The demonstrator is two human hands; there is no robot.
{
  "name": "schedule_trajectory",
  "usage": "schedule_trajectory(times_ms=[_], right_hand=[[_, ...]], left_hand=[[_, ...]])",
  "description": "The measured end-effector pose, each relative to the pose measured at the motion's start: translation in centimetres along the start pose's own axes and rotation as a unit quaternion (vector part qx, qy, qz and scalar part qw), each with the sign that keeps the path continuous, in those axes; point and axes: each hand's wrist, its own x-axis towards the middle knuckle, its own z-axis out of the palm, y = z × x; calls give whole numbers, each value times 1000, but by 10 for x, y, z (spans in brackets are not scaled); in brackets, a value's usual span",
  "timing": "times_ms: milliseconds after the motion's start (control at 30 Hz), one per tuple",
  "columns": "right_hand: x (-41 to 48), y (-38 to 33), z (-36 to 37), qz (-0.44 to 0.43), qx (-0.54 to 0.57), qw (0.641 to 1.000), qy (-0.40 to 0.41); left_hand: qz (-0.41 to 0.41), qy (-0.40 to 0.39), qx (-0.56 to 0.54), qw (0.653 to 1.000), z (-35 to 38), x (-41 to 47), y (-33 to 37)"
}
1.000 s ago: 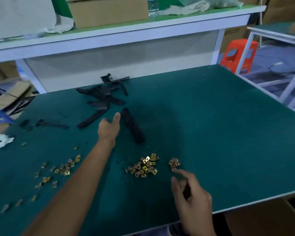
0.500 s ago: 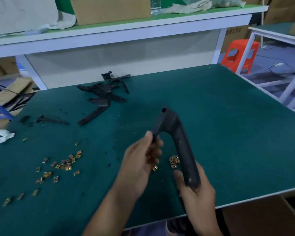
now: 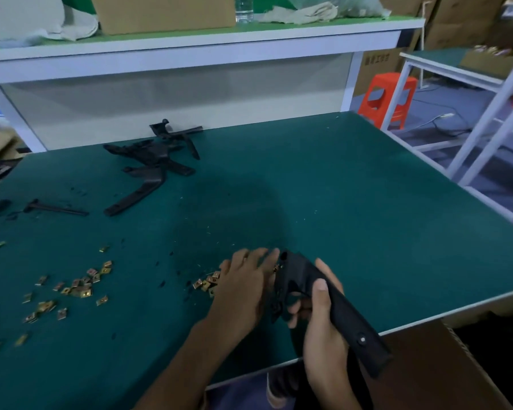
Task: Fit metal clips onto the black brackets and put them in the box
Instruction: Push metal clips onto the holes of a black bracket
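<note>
Gripping a black bracket [image 3: 347, 315] in the right hand [image 3: 320, 329] over the table's [image 3: 367, 217] near edge | left hand [image 3: 243, 288] spread open on loose clips [image 3: 208, 284] | no clip clearly fitted | spare brackets [image 3: 154, 161] waiting far-left | early, I'd judge

Matt black plastic bracket [image 3: 350, 321] in the right hand [image 3: 323, 335]; glinting brass-coloured metal clips [image 3: 206, 284] beside the left hand [image 3: 243, 291], on matt green mat [image 3: 367, 217].

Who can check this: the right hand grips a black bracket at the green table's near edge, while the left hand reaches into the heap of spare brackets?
Wrong on the left hand: the head view shows it reaching into the metal clips, not the spare brackets farther back. The right hand grips the black bracket at the near edge of the table.
</note>
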Motion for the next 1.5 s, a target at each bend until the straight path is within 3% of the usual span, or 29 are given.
schedule_trajectory(times_ms=[133, 333, 400, 500, 667, 833, 967, 1167, 1300, 1500], right_hand=[[1, 2, -1, 5, 3, 1000, -6], [2, 5, -1, -16, -22, 1000, -12], [3, 7, -2, -17, -34, 999, -18], [4, 4, -2, -7, -31, 999, -40], [-1, 3, 3, 15, -13, 995, -95], [-8, 8, 21, 25, 8, 994, -102], [-9, 13, 24, 35, 12, 992, -121], [-5, 13, 23, 77, 36, 981, -176], [-1, 16, 19, 76, 35, 975, -205], [5, 19, 12, 88, 50, 965, -241]], left_hand=[[3, 36, 5, 999, 6, -1, 0], [-45, 115, -89, 988, 7, -14, -5], [-80, 148, -164, 972, 2, -20, -5], [-144, 192, -303, 922, -5, -34, -10], [-229, 169, -528, 800, -9, -67, -19], [-298, 147, -627, 705, -3, -92, -27], [-311, 133, -658, 673, 1, -102, -22], [-263, 136, -666, 684, -7, -95, -13], [-263, 156, -631, 713, -4, -94, -8], [-263, 181, -640, 699, -1, -96, -9]])
